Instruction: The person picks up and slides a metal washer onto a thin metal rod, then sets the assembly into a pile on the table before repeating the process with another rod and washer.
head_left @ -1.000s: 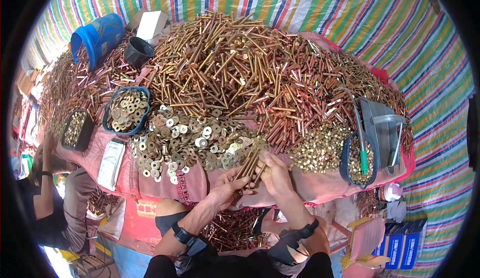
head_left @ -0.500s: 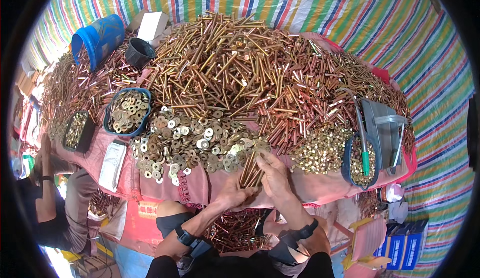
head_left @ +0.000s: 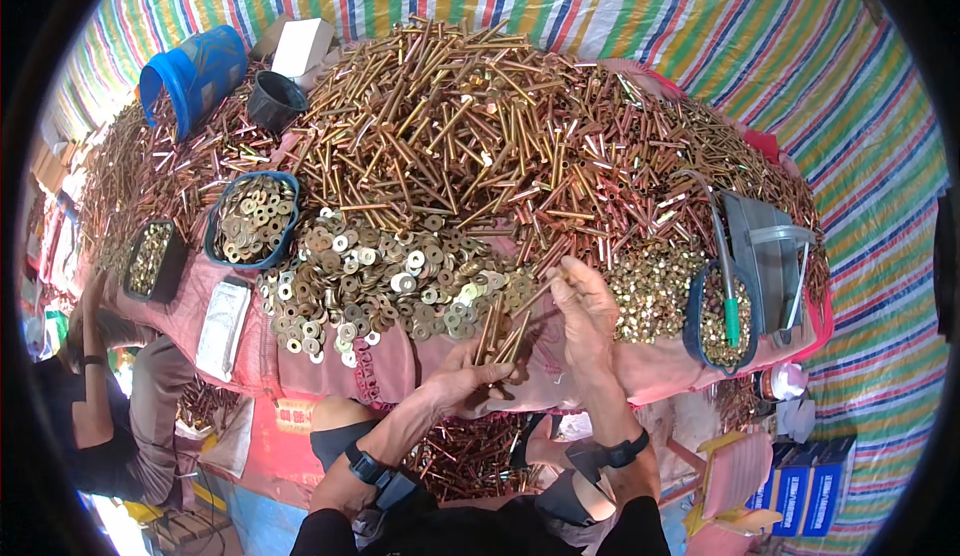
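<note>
My left hand [head_left: 460, 378] is closed round a small bunch of long copper-coloured bolts [head_left: 490, 331], which point up and fan apart slightly. To its right and a little higher, my right hand [head_left: 586, 308] pinches a single bolt [head_left: 535, 299] between thumb and fingers, tilted down toward the bunch. Both hands are over the front edge of the pink cloth [head_left: 520, 391]. A spread of flat metal washers [head_left: 400, 281] lies just beyond my left hand. Beside my right hand is a heap of small brassy nuts [head_left: 650, 291].
A large mound of bolts [head_left: 430, 146] covers the back. At left are a washer-filled blue tub [head_left: 213, 246], a dark tray of small parts [head_left: 170, 276] and a tipped blue bucket [head_left: 205, 76]. A grey scoop [head_left: 755, 256] and nut tub [head_left: 690, 331] stand right. A person [head_left: 95, 406] sits left.
My right hand has moved up and away from the bunch, drawing out one bolt. The left hand stays low with the remaining bolts, which now spread apart more.
</note>
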Available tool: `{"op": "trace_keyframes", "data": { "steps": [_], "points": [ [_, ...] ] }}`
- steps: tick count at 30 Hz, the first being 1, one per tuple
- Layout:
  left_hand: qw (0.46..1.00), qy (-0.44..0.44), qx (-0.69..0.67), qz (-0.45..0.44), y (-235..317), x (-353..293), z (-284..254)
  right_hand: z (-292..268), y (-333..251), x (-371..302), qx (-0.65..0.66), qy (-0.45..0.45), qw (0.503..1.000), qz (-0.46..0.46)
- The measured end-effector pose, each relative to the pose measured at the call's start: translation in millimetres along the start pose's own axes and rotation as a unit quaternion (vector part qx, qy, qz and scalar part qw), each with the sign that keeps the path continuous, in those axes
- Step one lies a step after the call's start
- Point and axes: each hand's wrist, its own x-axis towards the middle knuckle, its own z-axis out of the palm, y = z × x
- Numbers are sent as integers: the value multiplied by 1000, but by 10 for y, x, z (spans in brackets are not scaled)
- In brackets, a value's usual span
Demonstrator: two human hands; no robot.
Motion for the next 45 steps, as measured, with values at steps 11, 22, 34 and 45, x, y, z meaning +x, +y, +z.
{"op": "trace_keyframes", "data": {
  "steps": [11, 22, 34, 45],
  "points": [
    [991, 68, -119, -7, -108, 64, -121, 26, -90, -522, -331, -210, 873, -289],
    [988, 36, -151, -7, -122, 100, -128, -65, -8, -326, -335, -90, 938, -4],
    [998, 40, -49, 18, -141, 74, -96, -35, 414, 103, -138, -117, 942, 282],
    [998, 36, 17, 58, -182, 94, -60, 43, 202, 317, -127, -170, 946, 244]
  ]
}}
